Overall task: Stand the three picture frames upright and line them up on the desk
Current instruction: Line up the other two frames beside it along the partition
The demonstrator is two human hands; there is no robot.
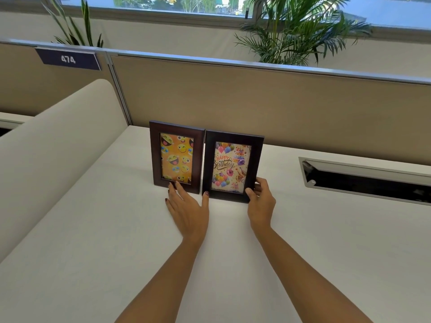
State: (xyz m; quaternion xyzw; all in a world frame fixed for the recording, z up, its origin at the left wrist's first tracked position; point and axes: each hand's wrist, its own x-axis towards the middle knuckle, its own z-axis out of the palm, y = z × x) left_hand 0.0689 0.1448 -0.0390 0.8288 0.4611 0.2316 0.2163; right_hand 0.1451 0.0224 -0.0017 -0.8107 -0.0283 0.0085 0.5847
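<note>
The right frame, the birthday frame [232,166], shows balloons and the words "HAPPY Birthday". The emoji frame [176,157] beside it shows yellow smiling faces on orange. Both dark wooden frames stand upright, side by side and almost touching, near the far edge of the white desk [105,229], in front of the beige partition [256,101]. A dark label [68,59] on the partition reads "474".

The left hand [187,207] lies spread, fingers apart, its fingertips touching the bottom edge of the emoji frame and its thumb at the lower left corner of the birthday frame. The right hand [261,201] is clamped on the lower right corner of the birthday frame, thumb in front.

A cable slot [366,178] opens in the desk toward its right edge. Palm plants [296,31] stand before the window [177,5].
</note>
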